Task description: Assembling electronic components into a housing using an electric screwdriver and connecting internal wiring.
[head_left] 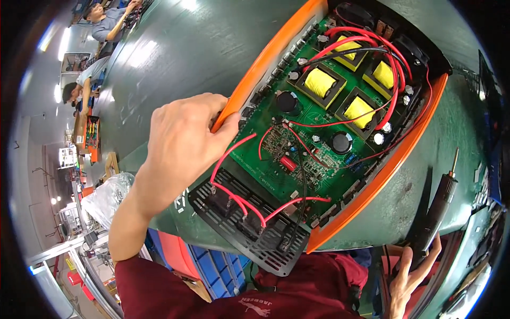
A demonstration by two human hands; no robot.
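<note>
Pinching the near end of the left wall of the orange casing (259, 59), left hand (186, 133) has its thumb inside the wall, fingers outside; right hand (411, 274), to the right of the casing, is curled around the lower end of a black screwdriver (436, 204), metal bit pointing up and away. Green workbench (170, 53) lies under the casing and stretches away to its left. Casing itself is open-topped, tilted, one end toward the wearer. Green circuit board (255, 170) fills the casing floor. Black slotted panel (276, 263) sits at the casing's near end, angled outward. Four yellow-wound transformers (320, 82) stand in the casing's far half. Two round black capacitors (287, 102) sit mid-casing, one toward each side wall. Red wires (231, 150) run from board to panel at the casing's near end; tiny red component (288, 163) is on the board, nearer the panel than the transformers.
</note>
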